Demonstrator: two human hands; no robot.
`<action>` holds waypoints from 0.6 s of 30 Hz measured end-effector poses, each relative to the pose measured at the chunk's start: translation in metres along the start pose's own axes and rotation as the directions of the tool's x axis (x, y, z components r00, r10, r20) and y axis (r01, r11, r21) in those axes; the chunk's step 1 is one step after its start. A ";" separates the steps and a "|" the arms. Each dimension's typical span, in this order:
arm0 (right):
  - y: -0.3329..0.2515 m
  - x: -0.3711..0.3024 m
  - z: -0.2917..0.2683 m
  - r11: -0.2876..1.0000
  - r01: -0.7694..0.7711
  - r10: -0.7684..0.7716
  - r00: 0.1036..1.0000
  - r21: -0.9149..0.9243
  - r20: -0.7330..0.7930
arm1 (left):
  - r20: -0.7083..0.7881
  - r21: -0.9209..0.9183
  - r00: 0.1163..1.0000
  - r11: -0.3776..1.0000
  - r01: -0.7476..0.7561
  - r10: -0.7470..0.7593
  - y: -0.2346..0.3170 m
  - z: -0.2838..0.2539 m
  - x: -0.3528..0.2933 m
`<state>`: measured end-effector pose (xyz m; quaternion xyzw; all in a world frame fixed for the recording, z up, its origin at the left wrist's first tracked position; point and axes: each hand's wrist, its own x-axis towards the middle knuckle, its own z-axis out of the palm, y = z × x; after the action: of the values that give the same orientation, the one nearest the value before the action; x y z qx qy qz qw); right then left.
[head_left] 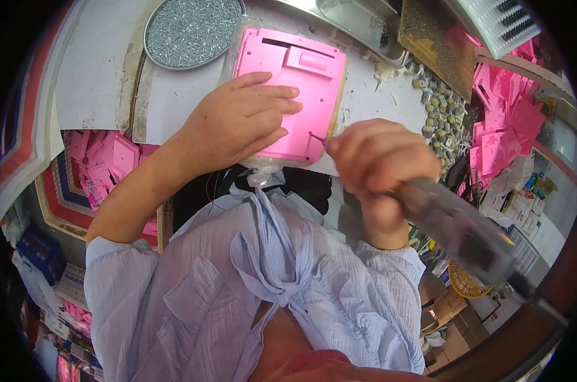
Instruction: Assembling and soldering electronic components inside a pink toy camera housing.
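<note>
A flat pink plastic panel (314, 95) with a slot and a raised block near its far edge lies on the bench in front of me. Spread across its left part, the fingers of my left hand (253, 118) press it down. My right hand (384, 153) is wrapped round a dark electric screwdriver (460, 229), blurred by motion. Its thin bit (318, 138) reaches a hole near the panel's near right corner. Whether a screw sits under the tip is too small to tell. Clear plastic wrap (263, 173) shows beneath the panel.
A round metal tray (193, 32) of small screws stands at the far left. Several small metal parts (438, 111) lie in a heap on the right. Pink plastic pieces fill a bin (107, 159) at left and pile up (505, 121) at right. A metal pan (358, 25) sits behind.
</note>
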<state>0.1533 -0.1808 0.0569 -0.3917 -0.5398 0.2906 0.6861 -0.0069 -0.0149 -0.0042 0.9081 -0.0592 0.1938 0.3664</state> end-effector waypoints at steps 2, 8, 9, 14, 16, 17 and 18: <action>0.006 0.002 0.006 0.998 -0.025 0.026 0.999 -0.065 0.018 | -0.009 -0.014 1.000 1.000 0.015 -0.015 0.000 0.001 -0.002; 0.012 0.013 0.000 0.998 -0.058 0.062 0.980 -0.022 0.190 | -0.021 -0.027 1.000 1.000 0.000 0.000 -0.003 0.003 -0.005; 0.009 0.019 -0.007 1.000 -0.025 0.024 0.990 0.004 0.136 | -0.028 -0.037 1.000 0.999 0.000 -0.001 -0.004 0.003 -0.004; 0.017 0.032 -0.017 0.997 -0.010 0.010 1.000 -0.072 -0.001 | -0.030 -0.052 1.000 0.999 0.008 -0.010 -0.005 0.005 -0.004; 0.024 0.032 -0.013 0.990 -0.038 0.039 0.999 -0.136 0.006 | -0.030 -0.040 1.000 0.999 0.007 -0.008 -0.005 0.005 -0.004; 0.026 0.032 -0.013 0.990 -0.032 0.035 0.999 -0.138 0.024 | -0.030 -0.034 1.000 0.999 0.005 -0.006 -0.005 0.005 -0.003; 0.029 0.033 -0.014 0.990 -0.019 0.025 0.999 -0.138 0.045 | -0.025 -0.030 1.000 1.000 0.006 -0.007 -0.005 0.006 -0.003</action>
<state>0.1760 -0.1416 0.0481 -0.4372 -0.5699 0.2694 0.6414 -0.0070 -0.0152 -0.0124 0.9001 -0.0546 0.2032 0.3814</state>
